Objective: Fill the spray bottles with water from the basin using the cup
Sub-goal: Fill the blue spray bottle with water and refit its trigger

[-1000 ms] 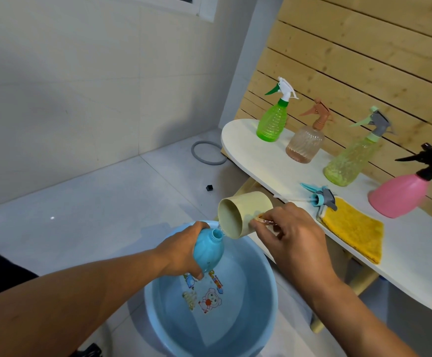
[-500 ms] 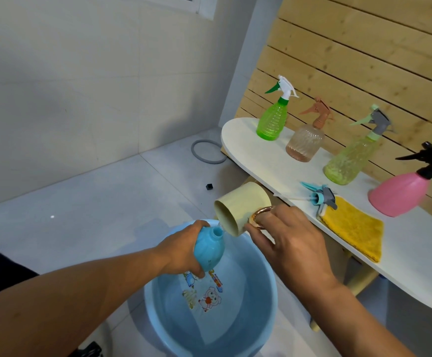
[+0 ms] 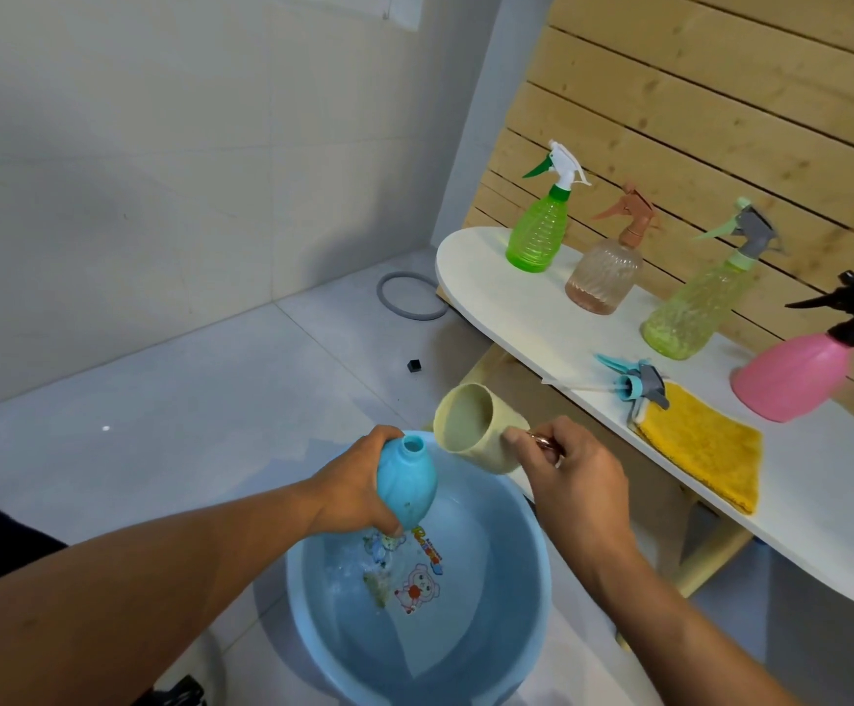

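Note:
My left hand grips a blue spray bottle with no top on it, held tilted over the blue basin of water on the floor. My right hand pinches the metal handle of a pale yellow cup, tipped on its side with its mouth toward the bottle's open neck. The cup's rim sits just right of the neck. The blue bottle's sprayer top lies on the white shelf.
On the shelf stand a green bottle, a peach bottle, a yellow-green bottle and a pink bottle, all capped. A yellow cloth lies near the shelf's front edge. A grey ring lies on the floor.
The cup has drawn back slightly to the right and up from the bottle's neck, and its mouth now faces more toward me. The blue bottle has stayed over the basin.

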A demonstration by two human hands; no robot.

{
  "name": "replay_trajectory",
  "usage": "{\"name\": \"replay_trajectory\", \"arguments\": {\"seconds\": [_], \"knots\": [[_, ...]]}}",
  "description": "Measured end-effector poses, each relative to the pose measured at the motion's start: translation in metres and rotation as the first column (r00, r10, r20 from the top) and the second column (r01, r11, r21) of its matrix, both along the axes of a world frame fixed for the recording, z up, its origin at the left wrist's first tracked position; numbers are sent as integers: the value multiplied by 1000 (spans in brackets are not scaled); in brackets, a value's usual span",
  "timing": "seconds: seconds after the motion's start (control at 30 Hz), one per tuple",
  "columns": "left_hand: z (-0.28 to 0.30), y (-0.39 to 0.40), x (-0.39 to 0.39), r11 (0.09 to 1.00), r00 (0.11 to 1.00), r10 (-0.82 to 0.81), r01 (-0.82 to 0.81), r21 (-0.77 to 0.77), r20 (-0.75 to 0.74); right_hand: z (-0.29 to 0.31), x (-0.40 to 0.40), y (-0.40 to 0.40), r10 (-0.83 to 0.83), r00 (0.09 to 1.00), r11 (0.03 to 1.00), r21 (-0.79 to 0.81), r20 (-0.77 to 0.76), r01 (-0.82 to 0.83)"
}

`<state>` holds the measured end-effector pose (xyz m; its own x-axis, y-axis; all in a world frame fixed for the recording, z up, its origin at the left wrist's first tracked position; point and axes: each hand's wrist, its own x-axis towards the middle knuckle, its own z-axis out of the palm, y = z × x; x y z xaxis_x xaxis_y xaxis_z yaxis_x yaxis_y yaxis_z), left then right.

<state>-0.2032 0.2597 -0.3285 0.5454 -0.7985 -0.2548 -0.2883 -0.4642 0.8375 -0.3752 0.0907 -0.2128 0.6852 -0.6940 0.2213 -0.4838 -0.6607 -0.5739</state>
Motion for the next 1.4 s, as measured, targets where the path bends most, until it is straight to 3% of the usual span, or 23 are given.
{"name": "replay_trajectory", "arguments": {"seconds": [0.2,0.33,0.47,0.67,0.83,0.9,1.13,1.27,1.4], "knots": [[-6,2,5,1000,998,23,-23,-5,-51,-54,15,-31,-120,987,939,310,-110,149],[-13,-2,5,999,998,27,-28,-22,-57,-102,25,-45,-99,947,921,331,-307,204],[-17,-9,5,998,998,45,-46,-39,-45,-151,34,-55,-4,928,894,415,-374,171],[-22,-9,9,991,993,109,-112,-68,-46,-194,45,-58,194,772,974,216,-606,-75],[-26,-9,16,980,984,163,-170,-101,-70,-219,55,-44,251,580,954,97,-775,-283],[-27,-10,19,980,983,167,-174,-99,-75,-228,59,-37,258,560,951,104,-787,-291],[-29,-10,22,983,987,150,-154,-96,-51,-248,70,-5,380,641,924,308,-667,-227],[-29,-7,23,984,988,149,-152,-90,-33,-242,69,-5,325,826,888,448,-461,-99],[-28,2,23,991,992,127,-126,-52,15,-223,56,-13,127,965,712,698,-229,71]]}}
